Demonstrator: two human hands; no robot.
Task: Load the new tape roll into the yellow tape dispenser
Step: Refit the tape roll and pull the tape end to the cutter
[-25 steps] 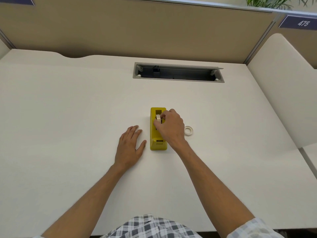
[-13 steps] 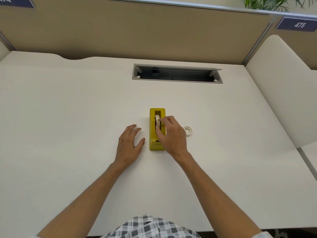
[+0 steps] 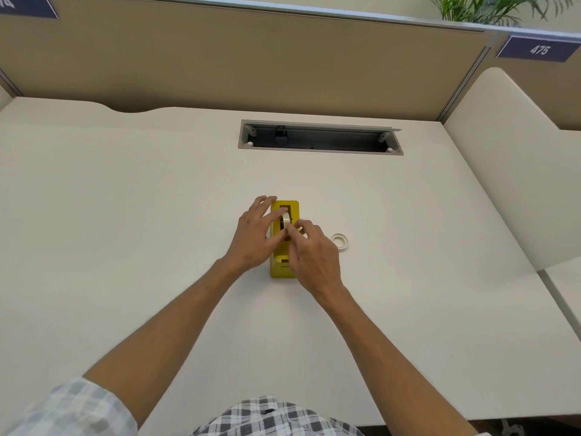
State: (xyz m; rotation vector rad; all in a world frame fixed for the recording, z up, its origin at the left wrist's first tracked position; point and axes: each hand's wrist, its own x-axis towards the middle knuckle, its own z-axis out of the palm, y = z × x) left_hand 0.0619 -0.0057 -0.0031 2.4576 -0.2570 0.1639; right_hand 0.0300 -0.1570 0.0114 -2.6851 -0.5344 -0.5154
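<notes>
The tape roll (image 3: 285, 219) sat in the yellow dispenser (image 3: 284, 269) between the spread left hand (image 3: 256, 236) and the right hand (image 3: 314, 256), whose fingertips pinched at it.

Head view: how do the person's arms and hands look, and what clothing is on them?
Both forearms are bare. The left hand and the right hand wear no gloves, rings or watch that can be seen. A short checked sleeve in pale grey and white covers the left upper arm at the lower edge. The right sleeve is almost out of frame. A darker checked shirt shows at bottom centre.
</notes>
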